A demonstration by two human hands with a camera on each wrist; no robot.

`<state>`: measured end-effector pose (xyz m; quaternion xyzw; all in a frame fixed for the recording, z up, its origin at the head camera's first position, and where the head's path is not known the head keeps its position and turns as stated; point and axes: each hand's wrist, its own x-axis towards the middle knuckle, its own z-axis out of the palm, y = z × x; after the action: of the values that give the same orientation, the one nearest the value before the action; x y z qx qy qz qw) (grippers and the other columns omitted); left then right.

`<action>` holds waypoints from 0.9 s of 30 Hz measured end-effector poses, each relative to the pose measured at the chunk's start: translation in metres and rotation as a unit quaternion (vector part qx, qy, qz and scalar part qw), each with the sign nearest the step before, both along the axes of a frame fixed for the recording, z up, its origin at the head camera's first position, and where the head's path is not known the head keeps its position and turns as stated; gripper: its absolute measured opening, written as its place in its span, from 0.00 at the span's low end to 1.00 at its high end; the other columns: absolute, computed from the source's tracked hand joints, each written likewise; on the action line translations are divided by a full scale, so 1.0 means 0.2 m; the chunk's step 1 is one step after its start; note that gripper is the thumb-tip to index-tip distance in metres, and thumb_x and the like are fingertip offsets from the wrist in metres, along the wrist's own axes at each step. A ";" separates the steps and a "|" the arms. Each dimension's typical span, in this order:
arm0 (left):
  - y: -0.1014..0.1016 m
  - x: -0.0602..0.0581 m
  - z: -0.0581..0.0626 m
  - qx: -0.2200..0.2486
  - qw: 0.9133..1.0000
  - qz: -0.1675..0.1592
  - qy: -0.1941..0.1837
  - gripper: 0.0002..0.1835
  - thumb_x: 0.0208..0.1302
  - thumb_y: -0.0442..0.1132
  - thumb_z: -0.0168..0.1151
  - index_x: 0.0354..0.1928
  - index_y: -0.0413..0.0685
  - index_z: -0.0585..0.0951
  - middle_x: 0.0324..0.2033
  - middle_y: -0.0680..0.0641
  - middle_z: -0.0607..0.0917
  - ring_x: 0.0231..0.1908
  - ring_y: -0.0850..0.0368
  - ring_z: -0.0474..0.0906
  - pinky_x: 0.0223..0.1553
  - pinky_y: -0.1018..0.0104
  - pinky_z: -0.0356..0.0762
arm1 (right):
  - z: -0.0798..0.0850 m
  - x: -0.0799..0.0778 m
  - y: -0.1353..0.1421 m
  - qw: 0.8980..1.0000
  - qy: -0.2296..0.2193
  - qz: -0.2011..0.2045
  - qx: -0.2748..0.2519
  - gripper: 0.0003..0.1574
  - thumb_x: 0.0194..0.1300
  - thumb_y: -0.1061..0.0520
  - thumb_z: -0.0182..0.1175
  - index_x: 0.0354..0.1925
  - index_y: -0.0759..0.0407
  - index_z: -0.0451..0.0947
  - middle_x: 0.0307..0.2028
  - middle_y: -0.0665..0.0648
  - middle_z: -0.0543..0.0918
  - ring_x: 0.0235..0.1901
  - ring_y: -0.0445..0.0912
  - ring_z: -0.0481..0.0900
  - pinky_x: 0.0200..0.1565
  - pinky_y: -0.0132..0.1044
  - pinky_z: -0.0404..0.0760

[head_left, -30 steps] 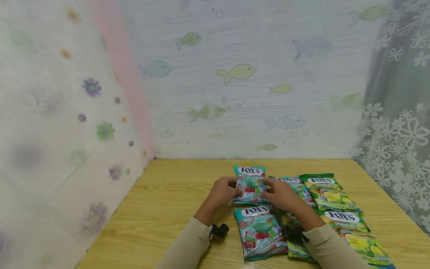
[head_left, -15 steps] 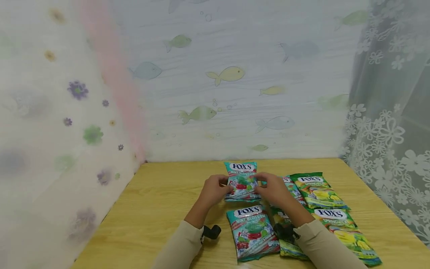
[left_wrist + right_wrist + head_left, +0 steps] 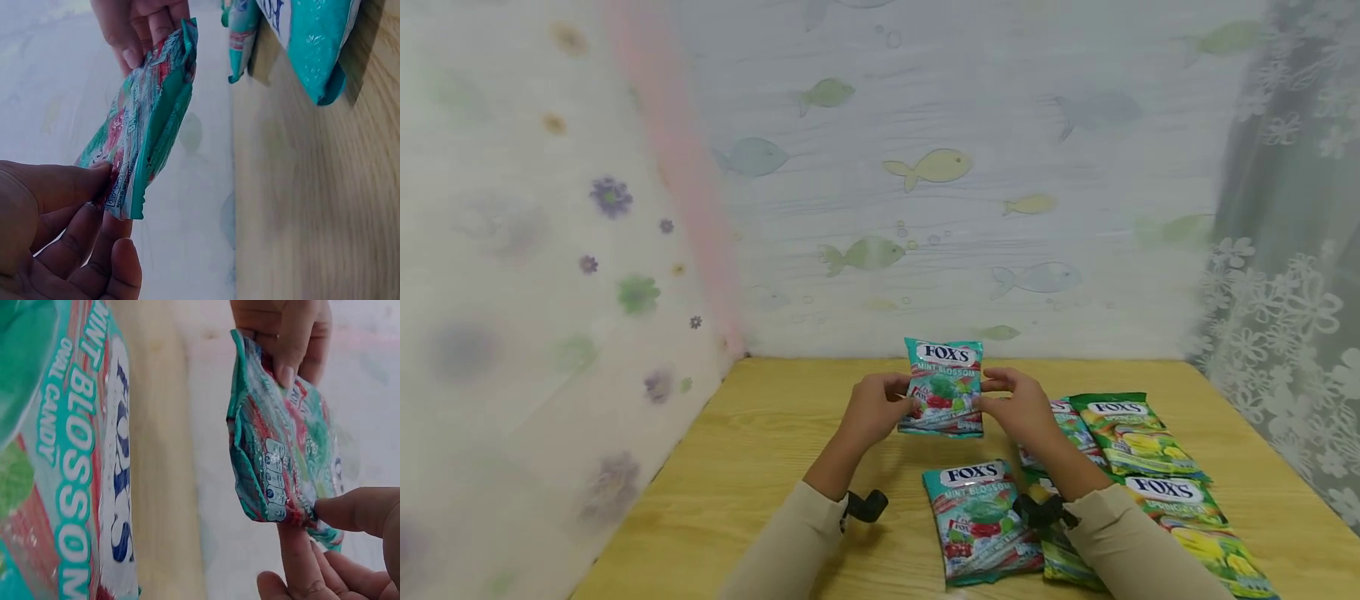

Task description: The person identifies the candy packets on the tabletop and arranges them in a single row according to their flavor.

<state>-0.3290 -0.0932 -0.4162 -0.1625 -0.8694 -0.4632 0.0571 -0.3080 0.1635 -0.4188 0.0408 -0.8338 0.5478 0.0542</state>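
A teal bag of Fox's Mint Blossom candy (image 3: 944, 388) is held up off the table between both hands. My left hand (image 3: 875, 408) pinches its left edge, thumb in front and fingers behind, as the left wrist view also shows at the bag's end (image 3: 140, 125). The right hand (image 3: 1017, 403) pinches the opposite edge in the same way; in the right wrist view its thumb (image 3: 353, 512) presses the printed face. Below them, a second Mint Blossom bag (image 3: 981, 521) lies flat on the table, partly under the right wrist.
Right of it lie a third Mint Blossom bag (image 3: 1078, 433), partly hidden by the right arm, and several green-yellow Fox's bags (image 3: 1138, 437). They rest on the wooden table (image 3: 760, 433). A fish-patterned wall covering (image 3: 962, 233) stands behind; a flowered sheet (image 3: 550, 333) hangs on the left.
Both hands have lifted the Mint Blossom bag up off the table, moving it slightly left and away from the other bags. The head view swung left and back.
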 end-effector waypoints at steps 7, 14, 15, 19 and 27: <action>-0.03 0.01 0.05 0.005 1.000 -0.001 0.002 0.14 0.67 0.43 0.72 0.53 0.52 0.88 0.44 0.53 0.90 0.43 0.57 0.86 0.42 0.61 0.86 | 0.03 0.00 -0.04 0.996 -0.036 0.032 -0.081 0.37 0.72 0.60 0.66 0.74 0.61 0.67 0.64 0.69 0.76 0.52 0.55 0.85 0.47 0.45 0.89; -0.10 0.01 0.07 0.000 1.000 0.003 -0.001 0.15 0.67 0.44 0.72 0.53 0.50 0.88 0.45 0.50 0.90 0.44 0.55 0.86 0.44 0.58 0.87 | 0.04 -0.02 -0.11 0.994 -0.030 0.039 -0.102 0.36 0.71 0.63 0.66 0.73 0.58 0.69 0.62 0.68 0.79 0.51 0.55 0.87 0.45 0.45 0.90; -0.12 0.01 0.07 0.002 1.000 0.004 -0.001 0.16 0.67 0.44 0.72 0.54 0.50 0.88 0.45 0.50 0.90 0.44 0.55 0.86 0.45 0.58 0.87 | 0.04 -0.02 -0.12 0.993 -0.028 0.042 -0.106 0.36 0.70 0.63 0.66 0.73 0.59 0.69 0.62 0.68 0.79 0.51 0.55 0.87 0.45 0.45 0.90; -0.16 0.00 0.09 0.007 1.000 0.012 -0.009 0.17 0.66 0.44 0.73 0.55 0.50 0.87 0.45 0.49 0.90 0.44 0.54 0.86 0.45 0.57 0.87 | 0.03 -0.04 -0.18 0.992 -0.025 0.041 -0.116 0.35 0.70 0.63 0.67 0.72 0.58 0.71 0.60 0.66 0.80 0.49 0.54 0.87 0.45 0.45 0.90; -0.24 -0.03 0.10 0.014 0.999 0.031 -0.023 0.16 0.65 0.43 0.74 0.53 0.50 0.88 0.44 0.49 0.90 0.43 0.55 0.86 0.43 0.58 0.87 | 0.04 -0.07 -0.28 0.990 -0.027 0.030 -0.138 0.34 0.69 0.63 0.67 0.71 0.55 0.72 0.57 0.66 0.82 0.49 0.56 0.87 0.46 0.45 0.90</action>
<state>-0.3359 -0.1410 -0.3954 -0.1240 -0.8685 -0.4770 0.0535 -0.3227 0.1079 -0.4109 0.0436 -0.7501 0.6596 0.0204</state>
